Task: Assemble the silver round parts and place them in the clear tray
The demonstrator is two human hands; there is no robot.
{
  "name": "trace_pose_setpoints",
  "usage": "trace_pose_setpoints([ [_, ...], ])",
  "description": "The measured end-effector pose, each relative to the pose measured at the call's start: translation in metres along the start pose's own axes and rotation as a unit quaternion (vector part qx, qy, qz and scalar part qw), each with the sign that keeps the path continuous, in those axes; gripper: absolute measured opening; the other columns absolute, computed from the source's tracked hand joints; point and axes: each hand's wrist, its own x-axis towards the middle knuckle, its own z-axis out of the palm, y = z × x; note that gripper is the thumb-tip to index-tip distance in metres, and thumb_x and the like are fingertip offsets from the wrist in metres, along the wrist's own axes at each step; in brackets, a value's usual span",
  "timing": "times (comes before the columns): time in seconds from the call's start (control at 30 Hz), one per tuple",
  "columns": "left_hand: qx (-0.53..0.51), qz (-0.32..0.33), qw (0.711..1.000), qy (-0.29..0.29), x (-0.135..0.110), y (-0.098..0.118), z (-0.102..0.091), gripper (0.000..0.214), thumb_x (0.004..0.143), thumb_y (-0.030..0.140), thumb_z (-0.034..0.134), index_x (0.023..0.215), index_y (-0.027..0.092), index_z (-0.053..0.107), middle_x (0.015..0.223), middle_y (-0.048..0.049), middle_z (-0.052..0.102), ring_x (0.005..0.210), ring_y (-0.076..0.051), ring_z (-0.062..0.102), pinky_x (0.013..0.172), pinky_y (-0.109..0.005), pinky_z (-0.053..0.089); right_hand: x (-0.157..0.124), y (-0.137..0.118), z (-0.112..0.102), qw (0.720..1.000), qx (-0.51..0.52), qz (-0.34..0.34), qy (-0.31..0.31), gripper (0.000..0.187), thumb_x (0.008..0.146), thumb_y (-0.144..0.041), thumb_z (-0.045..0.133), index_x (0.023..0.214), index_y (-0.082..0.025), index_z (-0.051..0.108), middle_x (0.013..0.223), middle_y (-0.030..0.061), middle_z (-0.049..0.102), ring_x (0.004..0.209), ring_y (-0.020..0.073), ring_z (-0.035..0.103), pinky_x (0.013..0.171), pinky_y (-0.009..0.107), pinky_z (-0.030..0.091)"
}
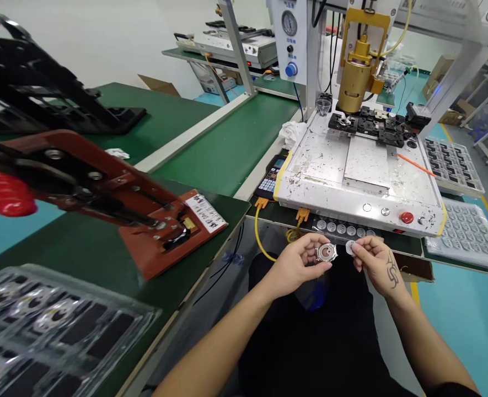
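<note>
My left hand (299,260) is closed around a small round clear-and-metal part (326,252), held in front of my lap. My right hand (374,260), with a tattoo on its back, pinches a small silvery disc (350,247) just to the right of that part. The two pieces are a short gap apart. Both hands hover below the front edge of a white machine base (363,187). A strip of similar round discs (343,227) lies just under that edge.
A brass dispensing head (356,74) hangs over a black fixture (374,125) on the machine. Trays of parts (467,231) sit at the right. A red toggle press (103,193) and a clear blister tray (41,325) occupy the green bench at left.
</note>
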Motion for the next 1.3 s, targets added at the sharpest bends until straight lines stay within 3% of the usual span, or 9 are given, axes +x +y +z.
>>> trace_pose_setpoints([
  [0.1, -0.148, -0.054, 0.987, 0.012, -0.011, 0.003, 0.006, 0.055, 0.078, 0.026, 0.096, 0.123, 0.017, 0.065, 0.111, -0.0078, 0.079, 0.095, -0.021, 0.081, 0.09, -0.034, 0.064, -0.001, -0.004, 0.007, 0.999, 0.029, 0.015, -0.037, 0.034, 0.088, -0.049, 0.09, 0.092, -0.02, 0.071, 0.072, -0.0014, 0.066, 0.056, 0.0105, 0.055, 0.053, 0.025, 0.046],
  [0.23, -0.216, -0.088, 0.972, 0.043, -0.02, 0.008, 0.009, 0.06, 0.074, 0.02, 0.1, 0.125, 0.015, 0.069, 0.115, -0.0103, 0.082, 0.104, -0.025, 0.083, 0.101, -0.037, 0.063, -0.006, -0.016, 0.018, 0.996, 0.05, 0.03, -0.066, 0.036, 0.086, -0.049, 0.092, 0.087, -0.02, 0.07, 0.066, -0.0028, 0.061, 0.055, 0.0106, 0.053, 0.051, 0.024, 0.045],
  [0.47, -0.268, -0.091, 0.957, 0.06, -0.031, 0.02, 0.012, 0.052, 0.087, 0.035, 0.093, 0.13, 0.012, 0.074, 0.118, -0.0145, 0.083, 0.107, -0.027, 0.081, 0.101, -0.042, 0.066, -0.012, -0.03, 0.024, 0.989, 0.08, 0.07, -0.1, 0.037, 0.085, -0.048, 0.093, 0.081, -0.02, 0.069, 0.065, -0.0021, 0.061, 0.054, 0.0097, 0.05, 0.05, 0.023, 0.043],
  [0.73, -0.252, -0.065, 0.965, 0.041, -0.036, 0.021, 0.01, 0.049, 0.091, 0.036, 0.089, 0.134, 0.015, 0.076, 0.127, -0.015, 0.081, 0.124, -0.033, 0.075, 0.112, -0.051, 0.061, -0.017, -0.032, 0.018, 0.987, 0.014, 0.085, -0.134, 0.04, 0.091, -0.053, 0.086, 0.081, -0.021, 0.065, 0.065, -0.0019, 0.063, 0.051, 0.0103, 0.048, 0.051, 0.026, 0.038],
  [1.0, -0.207, -0.049, 0.977, 0.029, -0.04, 0.019, 0.01, 0.05, 0.095, 0.037, 0.085, 0.139, 0.016, 0.074, 0.13, -0.015, 0.079, 0.123, -0.033, 0.075, 0.112, -0.051, 0.061, -0.016, -0.036, 0.018, 0.98, -0.129, 0.018, -0.149, 0.037, 0.099, -0.056, 0.075, 0.086, -0.022, 0.064, 0.075, 0.0008, 0.061, 0.063, 0.0148, 0.049, 0.058, 0.03, 0.039],
  [1.17, -0.185, -0.042, 0.981, 0.034, -0.04, 0.018, 0.011, 0.052, 0.095, 0.041, 0.084, 0.139, 0.017, 0.073, 0.134, -0.0152, 0.078, 0.123, -0.033, 0.076, 0.111, -0.051, 0.062, -0.017, -0.046, 0.033, 0.959, -0.214, -0.097, -0.159, 0.03, 0.103, -0.048, 0.07, 0.087, -0.024, 0.066, 0.114, 0.0073, 0.066, 0.101, 0.0231, 0.062, 0.085, 0.035, 0.049],
  [1.3, -0.177, -0.037, 0.983, 0.032, -0.04, 0.018, 0.013, 0.053, 0.096, 0.043, 0.083, 0.141, 0.017, 0.072, 0.133, -0.015, 0.078, 0.122, -0.032, 0.076, 0.114, -0.05, 0.06, -0.018, -0.045, 0.04, 0.954, -0.219, -0.107, -0.176, 0.025, 0.105, -0.043, 0.069, 0.089, -0.024, 0.065, 0.113, 0.0058, 0.067, 0.104, 0.023, 0.063, 0.094, 0.037, 0.049],
])
